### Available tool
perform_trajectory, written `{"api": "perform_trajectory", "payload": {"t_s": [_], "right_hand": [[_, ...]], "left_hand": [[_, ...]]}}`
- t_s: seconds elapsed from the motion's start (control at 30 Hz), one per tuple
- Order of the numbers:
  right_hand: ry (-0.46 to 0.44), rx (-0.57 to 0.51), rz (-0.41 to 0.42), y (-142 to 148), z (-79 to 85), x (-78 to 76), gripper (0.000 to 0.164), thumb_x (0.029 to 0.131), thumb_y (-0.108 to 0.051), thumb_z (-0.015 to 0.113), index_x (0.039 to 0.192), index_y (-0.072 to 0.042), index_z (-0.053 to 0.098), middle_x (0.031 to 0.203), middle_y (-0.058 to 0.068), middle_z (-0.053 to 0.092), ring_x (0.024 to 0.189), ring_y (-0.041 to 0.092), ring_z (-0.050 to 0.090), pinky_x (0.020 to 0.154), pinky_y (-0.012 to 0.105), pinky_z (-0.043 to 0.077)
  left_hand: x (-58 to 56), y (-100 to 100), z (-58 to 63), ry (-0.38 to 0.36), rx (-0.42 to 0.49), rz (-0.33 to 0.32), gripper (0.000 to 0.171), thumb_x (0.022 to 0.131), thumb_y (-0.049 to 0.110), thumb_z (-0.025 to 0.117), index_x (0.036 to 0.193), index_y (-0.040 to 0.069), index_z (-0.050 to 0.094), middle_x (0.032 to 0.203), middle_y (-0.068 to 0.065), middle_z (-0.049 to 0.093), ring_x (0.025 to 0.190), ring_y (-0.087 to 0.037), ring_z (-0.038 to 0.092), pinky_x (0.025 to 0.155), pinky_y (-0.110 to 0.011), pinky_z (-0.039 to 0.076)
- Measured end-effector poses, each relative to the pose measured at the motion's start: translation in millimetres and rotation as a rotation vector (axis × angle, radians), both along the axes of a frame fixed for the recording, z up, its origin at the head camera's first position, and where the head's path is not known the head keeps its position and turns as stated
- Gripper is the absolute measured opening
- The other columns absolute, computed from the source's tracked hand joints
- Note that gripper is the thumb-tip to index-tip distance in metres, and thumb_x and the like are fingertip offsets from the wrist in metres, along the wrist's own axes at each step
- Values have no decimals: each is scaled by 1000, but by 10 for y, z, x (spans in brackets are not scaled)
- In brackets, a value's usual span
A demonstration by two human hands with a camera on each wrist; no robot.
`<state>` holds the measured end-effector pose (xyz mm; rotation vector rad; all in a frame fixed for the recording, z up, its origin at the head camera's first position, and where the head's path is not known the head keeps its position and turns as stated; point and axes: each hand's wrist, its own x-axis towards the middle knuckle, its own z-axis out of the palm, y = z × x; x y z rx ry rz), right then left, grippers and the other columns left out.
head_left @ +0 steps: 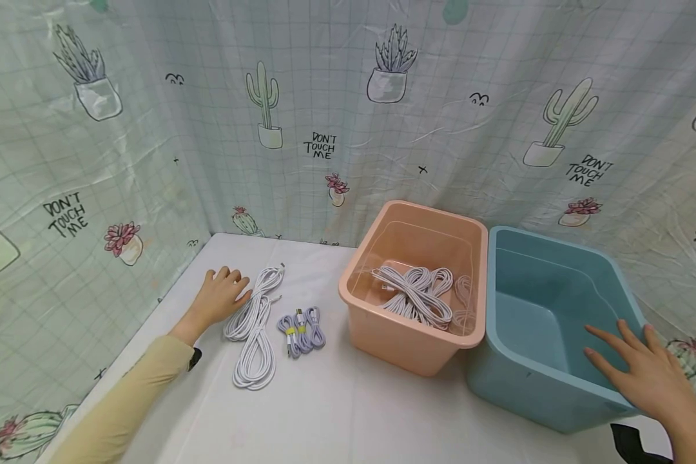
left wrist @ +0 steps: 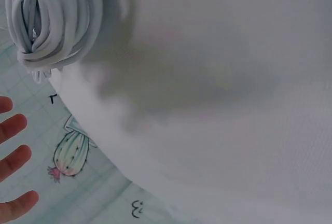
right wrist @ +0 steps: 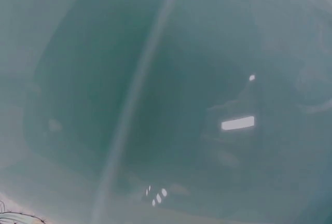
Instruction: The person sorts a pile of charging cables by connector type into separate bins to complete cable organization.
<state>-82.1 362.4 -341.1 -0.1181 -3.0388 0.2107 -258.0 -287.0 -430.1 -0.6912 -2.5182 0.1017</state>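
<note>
Two white coiled cables lie on the left of the table, one upper (head_left: 265, 281) and one lower (head_left: 255, 370). Just left of them hovers my left hand (head_left: 223, 298), fingers loosely bent and holding nothing. In the left wrist view its fingertips (left wrist: 14, 163) are spread, apart from a white coiled cable (left wrist: 59, 22). My right hand (head_left: 644, 370) is at the right side of the blue bin (head_left: 562, 270), fingers spread over its rim; whether it touches the rim is unclear. The right wrist view shows only bluish-green plastic.
Three small lavender cables (head_left: 303, 332), at least two with yellow ties, lie right of the white ones. An orange bin (head_left: 414, 357) holding several white coiled cables (head_left: 420, 293) stands left of the blue one. A patterned curtain (head_left: 325, 96) borders the white table (head_left: 325, 412).
</note>
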Motion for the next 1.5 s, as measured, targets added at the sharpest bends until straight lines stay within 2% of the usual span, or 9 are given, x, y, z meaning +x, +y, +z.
{"api": "perform_trajectory", "payload": {"t_s": [0.2, 0.47, 0.67, 0.9, 1.2, 1.5], "right_hand": [[-3, -4, 4, 11, -15, 8, 61, 92, -47, 37, 129, 0, 37, 137, 40, 5, 122, 58, -16, 86, 74, 5], [9, -9, 7, 8, -22, 12, 60, 91, -47, 38, 130, 0, 37, 137, 39, 7, 122, 57, -16, 86, 74, 4], [16, -12, 17, -9, -7, 21, 59, 92, -45, 39, 129, 0, 38, 137, 39, 8, 123, 57, -16, 86, 74, 5], [14, -16, 17, 6, -14, 22, 59, 92, -46, 38, 130, -1, 37, 137, 39, 8, 123, 56, -17, 85, 74, 5], [20, -11, 5, 20, -21, 16, 60, 91, -47, 39, 130, -1, 37, 137, 39, 7, 123, 57, -16, 86, 74, 4], [9, -11, 10, 7, -5, 17, 60, 92, -46, 38, 129, 0, 38, 137, 39, 7, 122, 58, -15, 85, 74, 5]], "left_hand": [[-32, 34, -107, -74, -8, 47, 24, 82, 30, 57, 88, 7, 57, 82, -11, 54, 81, -31, 47, 69, -50, 35], [-37, 96, -168, -146, -40, 77, 30, 85, 37, 53, 89, 7, 58, 83, -12, 54, 82, -31, 47, 71, -52, 35], [-59, 114, -207, -204, -88, 111, 38, 85, 43, 51, 91, 6, 57, 90, -15, 56, 89, -35, 49, 77, -58, 35], [-89, 126, -229, -213, -83, 129, 42, 83, 47, 51, 89, 6, 57, 90, -16, 58, 89, -36, 49, 75, -58, 34], [-44, 196, -205, -239, -54, 161, 43, 80, 47, 54, 91, 6, 58, 91, -17, 58, 90, -36, 48, 76, -59, 33], [-24, 214, -190, -187, -70, 157, 32, 77, 32, 60, 94, 6, 56, 86, -16, 57, 89, -37, 49, 73, -56, 34]]}}
